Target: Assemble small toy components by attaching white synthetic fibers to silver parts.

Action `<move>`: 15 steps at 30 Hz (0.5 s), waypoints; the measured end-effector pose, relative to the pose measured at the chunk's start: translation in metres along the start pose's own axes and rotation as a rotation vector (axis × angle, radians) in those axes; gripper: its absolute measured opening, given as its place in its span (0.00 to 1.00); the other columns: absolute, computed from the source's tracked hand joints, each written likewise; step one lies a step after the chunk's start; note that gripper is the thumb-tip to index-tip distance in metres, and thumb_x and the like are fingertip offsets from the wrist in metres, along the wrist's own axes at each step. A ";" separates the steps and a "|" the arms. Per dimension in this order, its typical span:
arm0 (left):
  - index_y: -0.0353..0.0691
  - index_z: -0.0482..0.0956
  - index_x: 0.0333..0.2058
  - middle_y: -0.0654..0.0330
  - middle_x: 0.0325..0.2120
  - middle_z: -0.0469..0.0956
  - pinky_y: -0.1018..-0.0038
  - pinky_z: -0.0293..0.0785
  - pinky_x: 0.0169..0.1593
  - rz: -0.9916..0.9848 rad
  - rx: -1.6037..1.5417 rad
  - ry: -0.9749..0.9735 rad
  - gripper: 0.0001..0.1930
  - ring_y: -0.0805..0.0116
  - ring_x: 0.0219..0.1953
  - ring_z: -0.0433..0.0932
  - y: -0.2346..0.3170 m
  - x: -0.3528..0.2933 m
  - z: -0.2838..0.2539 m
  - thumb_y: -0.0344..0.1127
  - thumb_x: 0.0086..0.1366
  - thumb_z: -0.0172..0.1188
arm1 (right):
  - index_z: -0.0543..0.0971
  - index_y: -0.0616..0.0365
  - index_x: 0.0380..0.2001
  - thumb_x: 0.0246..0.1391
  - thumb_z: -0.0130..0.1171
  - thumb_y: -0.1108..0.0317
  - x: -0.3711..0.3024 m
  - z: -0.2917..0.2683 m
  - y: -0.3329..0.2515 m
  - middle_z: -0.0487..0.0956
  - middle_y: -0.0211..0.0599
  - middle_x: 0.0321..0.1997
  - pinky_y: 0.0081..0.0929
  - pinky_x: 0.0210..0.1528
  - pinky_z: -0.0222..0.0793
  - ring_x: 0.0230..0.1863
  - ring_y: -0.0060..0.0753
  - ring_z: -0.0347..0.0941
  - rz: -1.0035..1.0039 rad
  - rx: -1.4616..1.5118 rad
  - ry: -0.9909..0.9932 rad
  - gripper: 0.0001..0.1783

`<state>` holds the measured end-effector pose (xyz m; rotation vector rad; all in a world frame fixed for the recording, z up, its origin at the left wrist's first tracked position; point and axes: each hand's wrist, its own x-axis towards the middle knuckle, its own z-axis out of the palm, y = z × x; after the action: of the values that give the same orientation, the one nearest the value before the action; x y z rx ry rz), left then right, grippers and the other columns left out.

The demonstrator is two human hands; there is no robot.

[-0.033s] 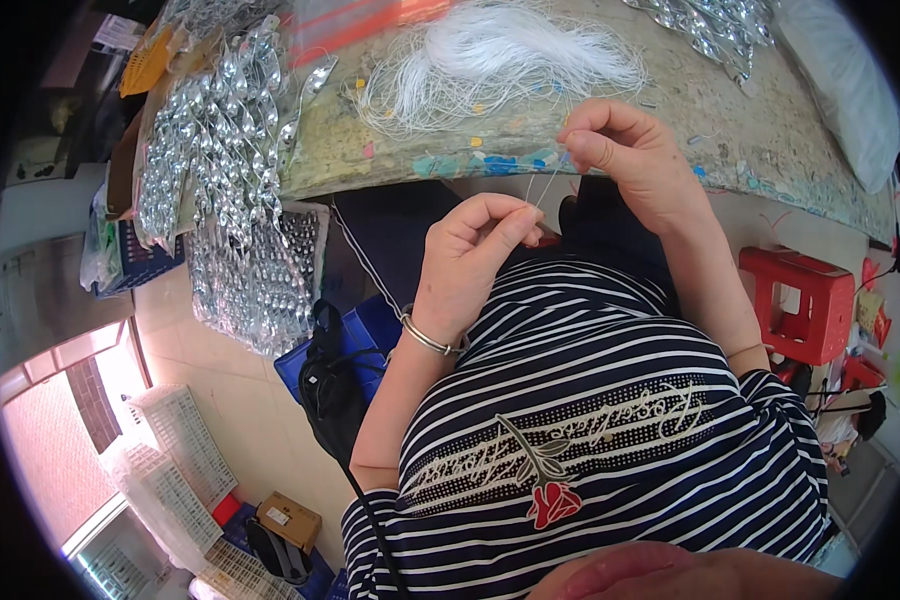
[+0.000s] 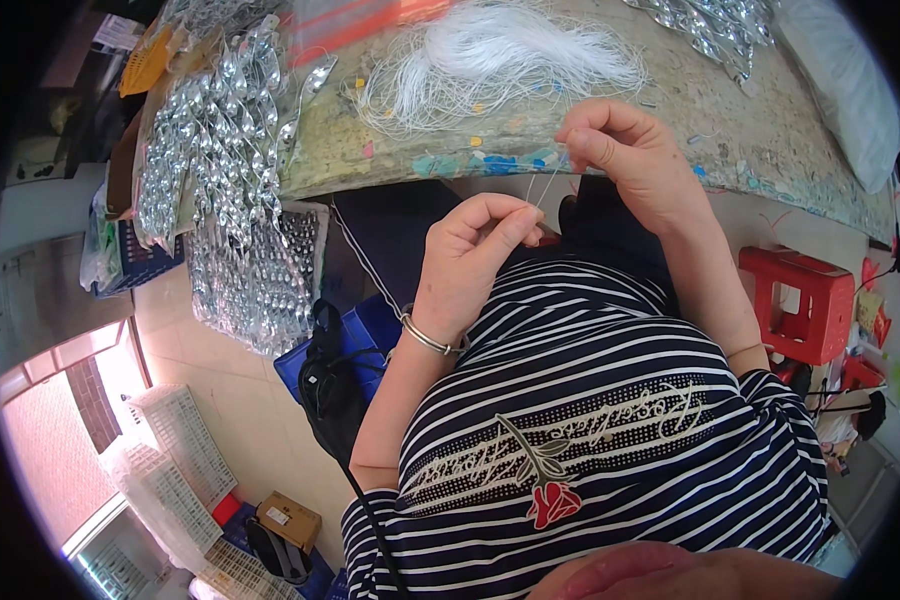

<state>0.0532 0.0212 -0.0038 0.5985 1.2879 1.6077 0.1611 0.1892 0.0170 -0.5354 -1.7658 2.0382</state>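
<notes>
My left hand (image 2: 475, 240), with a silver bangle (image 2: 427, 338) on its wrist, pinches thin white thread (image 2: 547, 188) between thumb and forefinger. Up and to the right, my right hand (image 2: 625, 152) is closed too, thumb against forefinger, on the other end of the thread. Two fine strands stretch between the hands in front of the table's near edge. What lies right at the right fingertips is too small to make out. Beyond the hands, a loose bundle of white thread (image 2: 515, 60) lies spread on the worn table (image 2: 410, 150).
Twisted silver strips (image 2: 225, 130) hang over the table's left edge, above a bag of silver pieces (image 2: 255, 280). More silver strips (image 2: 720, 35) and a white plastic bag (image 2: 840, 95) lie at the right. A red stool (image 2: 798, 305) stands right; white crates (image 2: 175, 450) stand lower left.
</notes>
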 end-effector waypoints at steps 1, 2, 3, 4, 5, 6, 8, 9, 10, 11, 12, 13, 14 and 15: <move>0.31 0.77 0.34 0.63 0.26 0.76 0.82 0.71 0.40 -0.001 -0.001 0.002 0.06 0.78 0.31 0.74 -0.001 0.000 0.000 0.28 0.61 0.56 | 0.78 0.60 0.32 0.55 0.56 0.67 -0.001 0.002 -0.002 0.75 0.28 0.30 0.17 0.37 0.66 0.32 0.18 0.69 0.039 0.021 0.013 0.08; 0.31 0.77 0.34 0.62 0.26 0.76 0.83 0.71 0.39 -0.007 -0.004 0.003 0.06 0.78 0.31 0.74 -0.001 0.000 0.000 0.28 0.61 0.56 | 0.78 0.60 0.32 0.56 0.54 0.66 -0.001 0.004 -0.004 0.76 0.29 0.30 0.18 0.37 0.68 0.33 0.20 0.71 0.078 0.041 0.029 0.09; 0.31 0.77 0.34 0.62 0.26 0.76 0.83 0.71 0.39 -0.012 -0.007 0.004 0.06 0.78 0.31 0.74 -0.001 0.000 0.001 0.28 0.61 0.56 | 0.78 0.60 0.32 0.56 0.54 0.66 -0.001 0.006 -0.005 0.76 0.29 0.30 0.18 0.37 0.68 0.33 0.20 0.71 0.080 0.041 0.031 0.09; 0.31 0.77 0.34 0.62 0.26 0.76 0.83 0.71 0.39 -0.013 -0.008 0.004 0.06 0.78 0.31 0.74 -0.002 0.000 0.001 0.28 0.61 0.56 | 0.78 0.60 0.32 0.57 0.53 0.65 -0.001 0.008 -0.006 0.77 0.30 0.31 0.19 0.37 0.69 0.34 0.20 0.72 0.094 0.108 0.017 0.10; 0.31 0.77 0.34 0.62 0.27 0.76 0.83 0.71 0.39 -0.015 -0.003 0.005 0.06 0.78 0.31 0.74 -0.002 0.000 0.001 0.28 0.61 0.56 | 0.78 0.60 0.33 0.58 0.52 0.63 -0.001 0.008 -0.006 0.78 0.31 0.31 0.19 0.38 0.69 0.34 0.21 0.73 0.108 0.177 0.002 0.11; 0.31 0.77 0.34 0.62 0.27 0.77 0.83 0.71 0.39 -0.016 0.003 0.006 0.06 0.78 0.31 0.74 -0.002 0.000 0.001 0.28 0.61 0.56 | 0.78 0.60 0.33 0.58 0.52 0.63 -0.001 0.008 -0.006 0.78 0.31 0.31 0.19 0.38 0.69 0.34 0.21 0.73 0.109 0.176 0.003 0.11; 0.31 0.77 0.34 0.61 0.27 0.77 0.82 0.71 0.39 -0.019 0.001 0.014 0.06 0.77 0.31 0.74 -0.001 -0.001 0.001 0.27 0.61 0.56 | 0.78 0.60 0.34 0.59 0.50 0.63 -0.001 0.008 -0.006 0.78 0.32 0.31 0.19 0.38 0.69 0.35 0.21 0.74 0.124 0.204 -0.030 0.12; 0.32 0.77 0.34 0.60 0.28 0.78 0.81 0.70 0.40 -0.022 0.000 0.022 0.05 0.76 0.31 0.75 0.000 -0.002 0.001 0.27 0.61 0.55 | 0.78 0.60 0.34 0.59 0.50 0.63 -0.001 0.008 -0.005 0.78 0.32 0.31 0.19 0.38 0.69 0.35 0.21 0.74 0.125 0.205 -0.031 0.12; 0.32 0.77 0.34 0.60 0.28 0.78 0.81 0.70 0.40 -0.022 0.000 0.024 0.05 0.76 0.31 0.75 -0.001 -0.002 0.001 0.27 0.61 0.55 | 0.78 0.61 0.33 0.58 0.51 0.64 -0.002 0.007 -0.004 0.78 0.32 0.31 0.19 0.37 0.69 0.34 0.21 0.74 0.105 0.150 -0.037 0.12; 0.32 0.77 0.34 0.60 0.28 0.78 0.81 0.70 0.39 -0.006 0.002 0.026 0.06 0.76 0.31 0.75 -0.001 -0.002 0.001 0.27 0.61 0.55 | 0.79 0.61 0.33 0.58 0.52 0.65 -0.002 0.007 -0.004 0.78 0.31 0.31 0.18 0.37 0.68 0.34 0.21 0.73 0.086 0.095 -0.043 0.11; 0.32 0.77 0.34 0.60 0.28 0.78 0.82 0.70 0.39 0.010 0.005 0.028 0.06 0.76 0.31 0.75 -0.002 -0.002 0.000 0.27 0.61 0.55 | 0.79 0.61 0.33 0.58 0.52 0.65 -0.003 0.008 -0.004 0.78 0.31 0.31 0.18 0.37 0.68 0.34 0.21 0.73 0.087 0.095 -0.044 0.11; 0.32 0.77 0.34 0.60 0.28 0.78 0.82 0.70 0.39 0.009 0.004 0.029 0.06 0.76 0.31 0.75 -0.002 -0.002 0.000 0.27 0.61 0.55 | 0.79 0.61 0.32 0.56 0.53 0.67 -0.005 0.010 -0.005 0.78 0.31 0.30 0.18 0.37 0.68 0.34 0.20 0.73 0.048 -0.056 -0.058 0.09; 0.32 0.77 0.34 0.60 0.28 0.78 0.82 0.70 0.38 0.015 0.014 0.033 0.06 0.77 0.31 0.75 -0.001 -0.002 0.000 0.28 0.61 0.55 | 0.80 0.61 0.31 0.54 0.55 0.69 -0.007 0.010 -0.005 0.78 0.30 0.30 0.17 0.37 0.67 0.34 0.20 0.72 0.009 -0.208 -0.070 0.07; 0.32 0.77 0.34 0.61 0.27 0.78 0.83 0.69 0.37 0.020 0.024 0.038 0.06 0.77 0.30 0.75 -0.001 -0.002 0.000 0.28 0.61 0.55 | 0.80 0.61 0.31 0.54 0.55 0.69 -0.007 0.012 -0.005 0.78 0.30 0.30 0.17 0.37 0.67 0.34 0.20 0.72 0.011 -0.208 -0.070 0.07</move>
<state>0.0543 0.0195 -0.0042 0.6004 1.3343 1.6289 0.1615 0.1763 0.0236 -0.5415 -2.0349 1.9127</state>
